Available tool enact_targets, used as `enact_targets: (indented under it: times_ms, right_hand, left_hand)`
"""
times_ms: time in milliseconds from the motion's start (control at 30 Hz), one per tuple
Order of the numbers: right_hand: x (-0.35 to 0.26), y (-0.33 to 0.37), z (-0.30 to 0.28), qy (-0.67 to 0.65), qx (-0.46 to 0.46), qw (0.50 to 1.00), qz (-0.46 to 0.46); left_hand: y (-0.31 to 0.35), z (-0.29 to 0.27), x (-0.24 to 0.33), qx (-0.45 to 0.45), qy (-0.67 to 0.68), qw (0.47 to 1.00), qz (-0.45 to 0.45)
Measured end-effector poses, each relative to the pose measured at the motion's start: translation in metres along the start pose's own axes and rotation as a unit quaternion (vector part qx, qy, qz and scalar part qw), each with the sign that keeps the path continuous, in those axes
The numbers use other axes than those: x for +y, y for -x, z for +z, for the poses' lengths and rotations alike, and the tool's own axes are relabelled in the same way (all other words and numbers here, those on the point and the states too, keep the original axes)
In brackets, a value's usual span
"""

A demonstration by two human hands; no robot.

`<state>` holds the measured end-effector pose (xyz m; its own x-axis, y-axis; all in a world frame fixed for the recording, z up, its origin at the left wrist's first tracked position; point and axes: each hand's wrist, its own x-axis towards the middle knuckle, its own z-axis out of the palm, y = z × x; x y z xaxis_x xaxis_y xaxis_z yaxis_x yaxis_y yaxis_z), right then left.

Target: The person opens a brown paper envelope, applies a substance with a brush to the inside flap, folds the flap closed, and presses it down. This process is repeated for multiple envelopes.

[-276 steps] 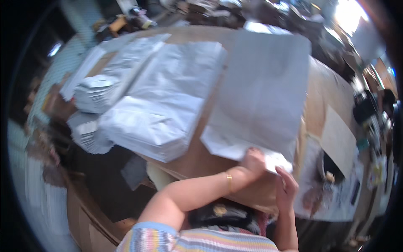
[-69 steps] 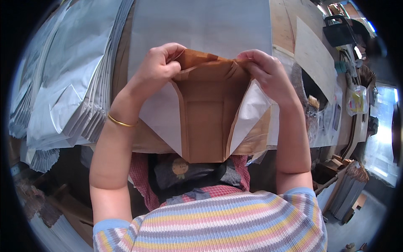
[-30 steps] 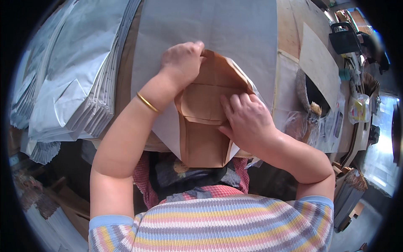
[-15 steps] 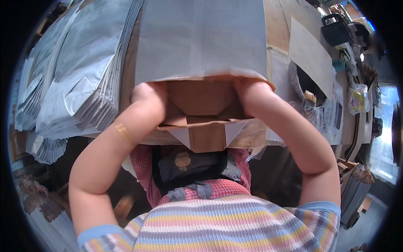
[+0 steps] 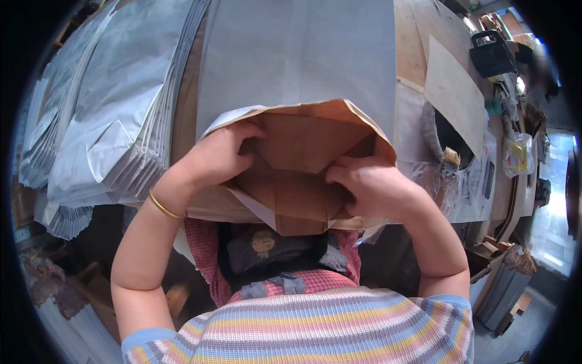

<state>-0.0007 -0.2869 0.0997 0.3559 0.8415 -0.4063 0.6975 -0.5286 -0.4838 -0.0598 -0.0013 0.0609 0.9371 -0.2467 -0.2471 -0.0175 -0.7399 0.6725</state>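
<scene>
A large paper bag (image 5: 297, 54), silvery grey outside and brown inside, lies in front of me with its mouth spread toward me. The brown inner folds (image 5: 297, 145) show between my hands, and a near flap (image 5: 300, 225) hangs toward my body. My left hand (image 5: 229, 153) reaches into the left side of the mouth, finger and thumb apart, a bangle on its wrist. At the right side, my right hand (image 5: 377, 185) has bent fingers closed against the inner fold; some fingertips are hidden in shadow.
Stacks of folded silvery bags (image 5: 121, 109) lie at the left. To the right are a thin board (image 5: 451, 91), a brush (image 5: 450, 156) by a dark round opening, and a black case (image 5: 492, 54). Bundled material (image 5: 509, 285) stands at the lower right.
Both hands have come back out from deeper inside the bag toward me. The bag's upper edge has lifted into an arch, and its mouth gapes wider.
</scene>
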Motion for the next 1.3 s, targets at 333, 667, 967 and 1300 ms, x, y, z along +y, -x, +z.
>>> enact_targets:
  times_ms: [333,667,967,1300]
  right_hand:
    - [0.023,-0.041,-0.007,-0.031,0.095,0.979,0.176]
    - [0.041,0.095,0.026,0.175,0.416,0.887,0.094]
    - [0.108,0.190,0.038,0.074,0.510,0.844,0.146]
    - [0.201,0.154,-0.001,-0.353,0.611,0.657,0.264]
  left_hand:
    - [-0.011,-0.020,0.007,-0.095,0.021,0.995,-0.008]
    - [-0.014,0.014,-0.002,0.069,-0.063,0.996,-0.001]
    - [-0.003,0.018,0.024,0.015,-0.204,0.978,0.033]
    - [0.012,0.024,0.024,0.040,-0.246,0.968,0.035]
